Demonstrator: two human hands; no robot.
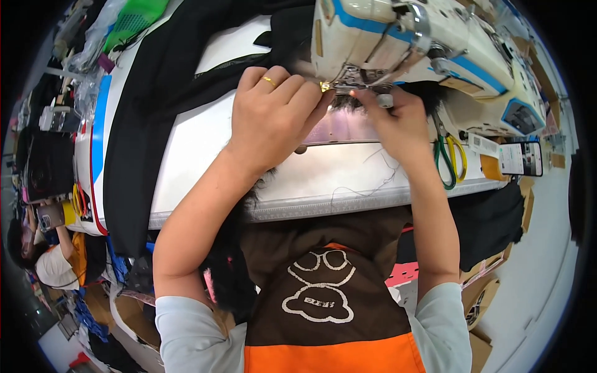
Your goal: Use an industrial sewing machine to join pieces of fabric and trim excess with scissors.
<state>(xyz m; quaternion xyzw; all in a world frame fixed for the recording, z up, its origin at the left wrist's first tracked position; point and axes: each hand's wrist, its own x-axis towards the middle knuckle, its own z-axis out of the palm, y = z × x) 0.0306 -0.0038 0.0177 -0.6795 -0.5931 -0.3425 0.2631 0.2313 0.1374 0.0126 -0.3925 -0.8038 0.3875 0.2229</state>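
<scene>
1. On my feed the step in hand looks, in my judgement, like guiding a black furry piece [434, 96] under the presser foot [356, 79] of the sewing machine [373, 28]; the piece lies at the stitching area, dark pile showing between the hands and just right of the right one
2. The left hand [270, 118] is left of the foot, its fingers curled together and its thumb aimed at the work; I cannot tell whether they pinch the pile
3. The right hand [403, 124] reaches in from the other side, one digit stretched towards the foot and the rest bent; I cannot tell if it grips or only presses
4. As I read it, the next move calls for keeping the edge flat and feeding it evenly, fingertips clear of the needle
5. The needle point and seam are hidden from me by the machine head and hands; the black cloth [134, 137] on the desk [202, 149] runs out of sight behind the left hand, so I cannot say whether it joins the furry piece
</scene>
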